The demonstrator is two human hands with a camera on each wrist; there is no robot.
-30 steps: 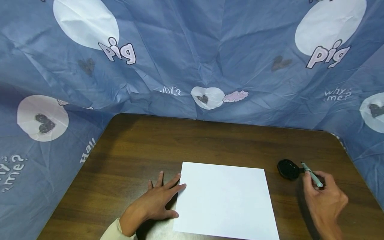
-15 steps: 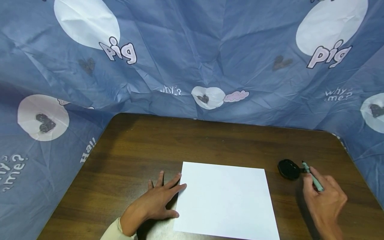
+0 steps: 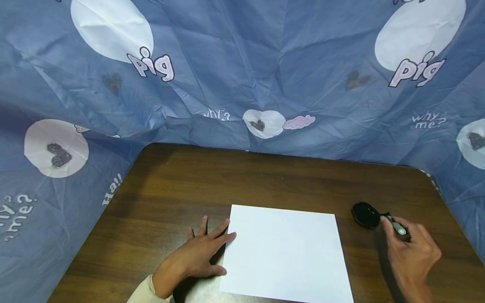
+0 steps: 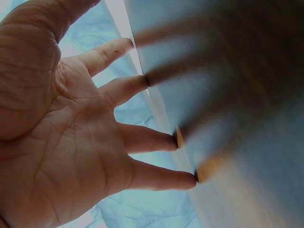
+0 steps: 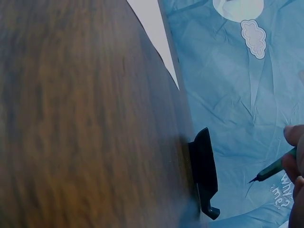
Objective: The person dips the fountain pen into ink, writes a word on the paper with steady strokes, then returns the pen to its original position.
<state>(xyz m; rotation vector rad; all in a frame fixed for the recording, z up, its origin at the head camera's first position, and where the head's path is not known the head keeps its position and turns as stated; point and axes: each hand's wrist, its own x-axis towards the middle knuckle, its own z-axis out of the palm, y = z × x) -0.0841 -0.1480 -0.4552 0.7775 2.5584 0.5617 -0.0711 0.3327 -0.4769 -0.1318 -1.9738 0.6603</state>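
Observation:
A blank white sheet of paper (image 3: 286,252) lies on the brown table. My left hand (image 3: 197,254) is spread flat at its left side, index finger and thumb reaching the paper's edge; in the left wrist view the hand's (image 4: 71,133) straight fingers touch the surface at their tips. My right hand (image 3: 413,248) pinches a pale green pen (image 3: 399,228), the barrel pointing back over the fingers. Its dark, pointed tip shows in the right wrist view, where the pen (image 5: 275,168) is raised near a black shallow dish (image 5: 204,168). That dish (image 3: 365,214) has a short handle beside my right fingertips.
The wooden table (image 3: 227,176) has a rounded far edge, with wood showing behind and left of the paper. A blue patterned cloth (image 3: 212,75) hangs behind the table and down its sides.
In my right hand the pen has turned and now looks shorter, its tip no longer jutting out past the fingers in the head view. My left hand and the paper have stayed put.

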